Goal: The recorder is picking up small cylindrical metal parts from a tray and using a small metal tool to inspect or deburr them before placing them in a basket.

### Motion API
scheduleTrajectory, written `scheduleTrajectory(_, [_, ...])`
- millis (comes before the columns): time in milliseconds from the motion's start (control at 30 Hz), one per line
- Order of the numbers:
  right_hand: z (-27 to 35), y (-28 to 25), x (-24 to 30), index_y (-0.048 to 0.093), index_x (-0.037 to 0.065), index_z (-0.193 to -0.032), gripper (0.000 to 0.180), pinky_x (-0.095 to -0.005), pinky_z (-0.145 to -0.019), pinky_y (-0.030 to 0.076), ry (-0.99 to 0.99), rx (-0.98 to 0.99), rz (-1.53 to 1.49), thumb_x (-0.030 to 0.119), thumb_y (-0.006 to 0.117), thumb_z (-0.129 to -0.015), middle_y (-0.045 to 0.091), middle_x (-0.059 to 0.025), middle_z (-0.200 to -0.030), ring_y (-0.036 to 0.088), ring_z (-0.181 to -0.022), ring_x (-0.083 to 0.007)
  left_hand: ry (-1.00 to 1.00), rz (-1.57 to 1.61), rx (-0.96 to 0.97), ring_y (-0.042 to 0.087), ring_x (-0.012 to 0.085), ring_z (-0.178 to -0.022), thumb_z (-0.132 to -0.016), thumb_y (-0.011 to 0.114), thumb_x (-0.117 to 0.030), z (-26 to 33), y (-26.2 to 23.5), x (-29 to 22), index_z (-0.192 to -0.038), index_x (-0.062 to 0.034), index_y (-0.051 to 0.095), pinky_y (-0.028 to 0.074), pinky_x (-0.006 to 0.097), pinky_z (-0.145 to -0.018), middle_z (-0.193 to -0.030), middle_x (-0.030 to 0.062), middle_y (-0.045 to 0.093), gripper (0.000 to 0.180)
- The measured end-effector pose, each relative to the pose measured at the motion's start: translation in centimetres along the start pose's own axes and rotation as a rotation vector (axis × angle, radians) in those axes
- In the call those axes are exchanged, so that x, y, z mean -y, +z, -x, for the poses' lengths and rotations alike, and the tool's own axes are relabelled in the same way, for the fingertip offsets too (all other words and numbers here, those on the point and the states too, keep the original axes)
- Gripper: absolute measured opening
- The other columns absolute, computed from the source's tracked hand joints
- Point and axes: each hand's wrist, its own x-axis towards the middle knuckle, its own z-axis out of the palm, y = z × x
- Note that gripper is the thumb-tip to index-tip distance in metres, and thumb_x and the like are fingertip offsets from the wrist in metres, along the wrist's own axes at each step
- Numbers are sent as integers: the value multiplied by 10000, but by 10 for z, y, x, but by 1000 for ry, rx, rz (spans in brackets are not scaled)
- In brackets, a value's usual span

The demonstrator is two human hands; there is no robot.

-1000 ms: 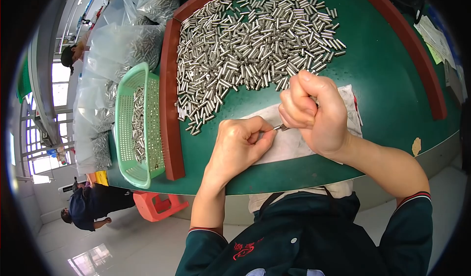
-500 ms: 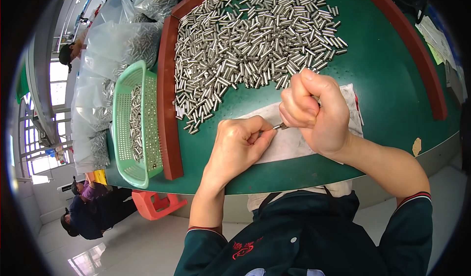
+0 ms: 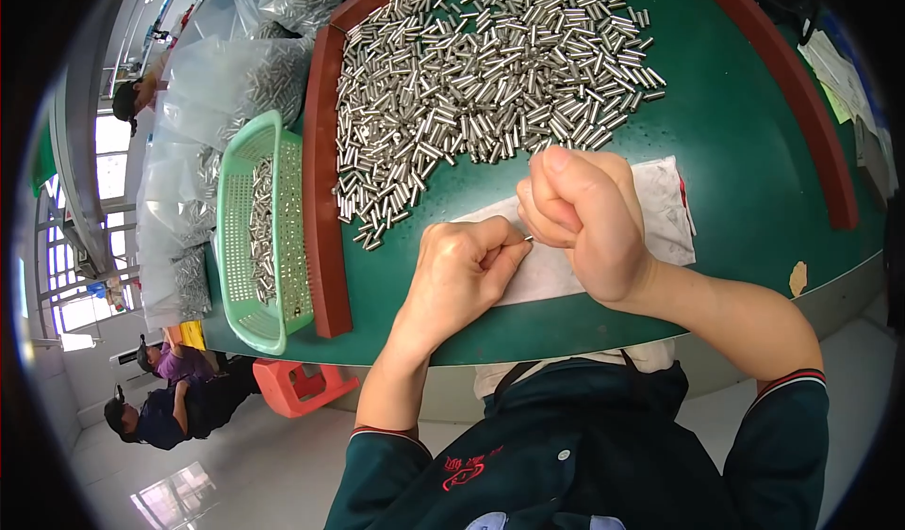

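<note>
My left hand (image 3: 462,271) is closed in a pinch, thumb against forefinger, above a white cloth (image 3: 650,210). A tiny glint of a metal pin (image 3: 528,240) shows at its fingertips. Close beside it, my right hand (image 3: 589,214) makes a fist with the thumb uppermost, turned toward the left fingertips. Whatever lies inside the right fist is hidden by its fingers. Beyond both hands spreads a large heap of short silvery metal pins (image 3: 500,68) on the green tabletop (image 3: 726,153).
Red-brown rails (image 3: 325,181) border the heap at left, with another rail (image 3: 801,97) at right. A green basket (image 3: 283,247) holds more pins. Filled plastic bags (image 3: 217,87) stand farther left. A red stool (image 3: 297,389) is below the table edge; people (image 3: 174,403) sit beyond it.
My right fist has shifted slightly left, closer to my left fingertips. The bit of metal that showed between the hands is now mostly covered. My left hand remains pinched.
</note>
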Motion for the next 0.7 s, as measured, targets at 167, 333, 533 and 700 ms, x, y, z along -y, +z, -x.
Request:
scheduleTrajectory(167, [-3, -8, -3, 273, 72, -530, 291, -226, -401, 183, 18, 27, -128, 113, 358, -805, 269, 35, -498, 213, -457, -39, -15, -9, -30, 399, 165, -361, -671, 630, -21, 2, 4, 2, -633, -3, 573, 338, 287, -391, -435, 81, 420, 71])
scheduleTrajectory(333, [-7, -18, 12, 267, 85, -523, 295, -217, -394, 174, -63, 49, -227, 120, 330, -809, 268, 32, -484, 213, -430, -41, -20, -11, -42, 368, 104, -368, -675, 636, -22, 2, 7, 2, -655, 5, 586, 325, 259, -383, -424, 54, 401, 60])
scheduleTrajectory(533, [-10, -20, 17, 246, 131, -504, 395, -242, -396, 159, -62, 8, -184, 262, 297, -873, 235, 29, -404, 159, -388, -77, -86, 131, 2, 304, 20, -445, -691, 647, -5, 3, -2, 3, -716, 3, 594, 256, 187, -409, -480, -51, 365, 59])
scheduleTrajectory(700, [-10, -23, 18, 243, 140, -501, 390, -242, -398, 165, -28, -12, -251, 261, 291, -869, 230, 31, -397, 145, -379, -78, -247, 1332, 156, 343, 36, -496, -789, 588, -88, 4, -11, 24, -805, -54, 512, 266, 185, -446, -678, 46, 527, 85])
